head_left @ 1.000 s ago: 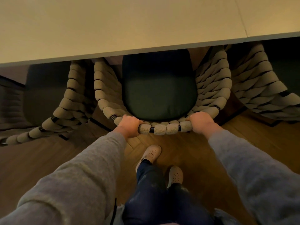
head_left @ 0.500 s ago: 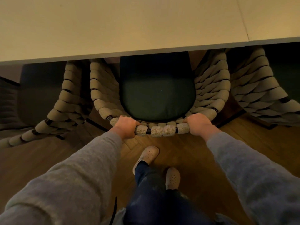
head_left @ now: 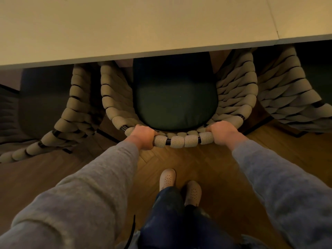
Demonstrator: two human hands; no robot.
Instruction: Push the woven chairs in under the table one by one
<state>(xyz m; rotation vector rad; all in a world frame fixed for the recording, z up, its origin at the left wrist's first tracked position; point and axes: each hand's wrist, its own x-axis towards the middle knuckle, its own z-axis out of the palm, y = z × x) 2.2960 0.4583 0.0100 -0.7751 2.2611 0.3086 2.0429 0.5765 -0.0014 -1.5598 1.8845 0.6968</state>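
While the pale tabletop (head_left: 143,24) overhangs herringbone parquet (head_left: 206,168), left hand (head_left: 142,136) and right hand (head_left: 223,133) grip the woven chair (head_left: 181,141)'s back rim.

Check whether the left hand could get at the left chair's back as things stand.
Probably yes, once it lets go: the left hand grips the middle chair's rim, and only bare floor lies between it and the left chair.

Table (head_left: 125,33) conceals the front of the middle chair (head_left: 181,141) and its cushion (head_left: 174,101). Left chair (head_left: 71,119) and right chair (head_left: 287,97) are cropped by the frame edges.
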